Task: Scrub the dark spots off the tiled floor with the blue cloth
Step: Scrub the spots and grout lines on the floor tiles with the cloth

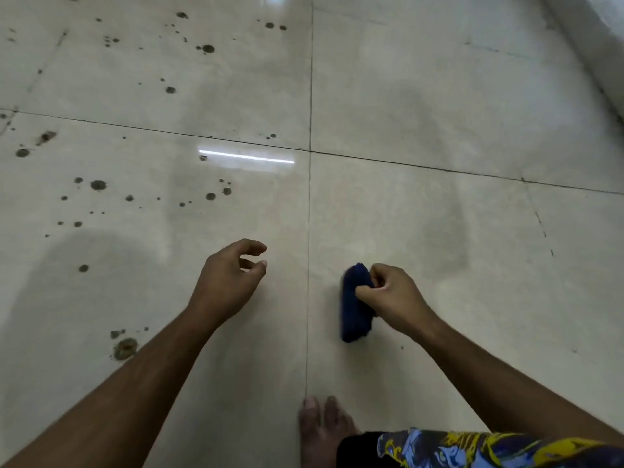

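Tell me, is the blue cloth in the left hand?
No, the right hand grips the blue cloth, while the left hand hangs beside it with loosely curled fingers and holds nothing.

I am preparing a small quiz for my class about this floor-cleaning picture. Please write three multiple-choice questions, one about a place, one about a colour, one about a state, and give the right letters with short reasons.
1. Where do most of the dark spots lie, as seen by the camera?
A. on the tiles to the left of the long grout line
B. on the tiles to the right of it
C. only beside the foot

2. What colour is the cloth?
A. yellow
B. white
C. dark blue

3. What is the left hand doing?
A. pressing the cloth on the floor
B. holding nothing, fingers loosely curled
C. gripping the foot

Answers:
1 A, since the spots crowd the left tiles while the right ones look almost clean.
2 C, since the folded cloth is dark blue against the pale tiled floor.
3 B, since only the right hand has its grip on the cloth.
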